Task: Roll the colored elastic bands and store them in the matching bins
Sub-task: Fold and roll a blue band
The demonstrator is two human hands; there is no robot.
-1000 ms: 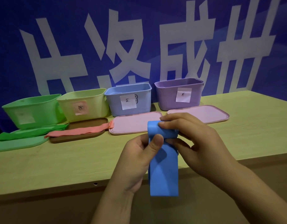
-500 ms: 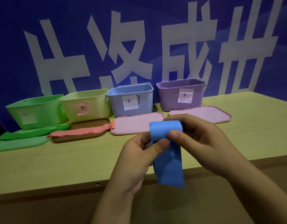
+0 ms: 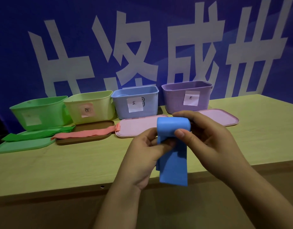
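I see both hands curled round the blue band (image 3: 173,129), in front of the blue bin (image 3: 136,103). Left hand (image 3: 147,156) pinches under the roll; right hand (image 3: 207,138) wraps it, thumb on top, tail hanging loose.

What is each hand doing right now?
Left hand: closed, pinching the blue band just under its roll.
Right hand: closed, gripping the rolled top of the same band.

Light wood table (image 3: 76,166): four bins (image 3: 136,103) along back edge, four lids (image 3: 221,119) flat before them.
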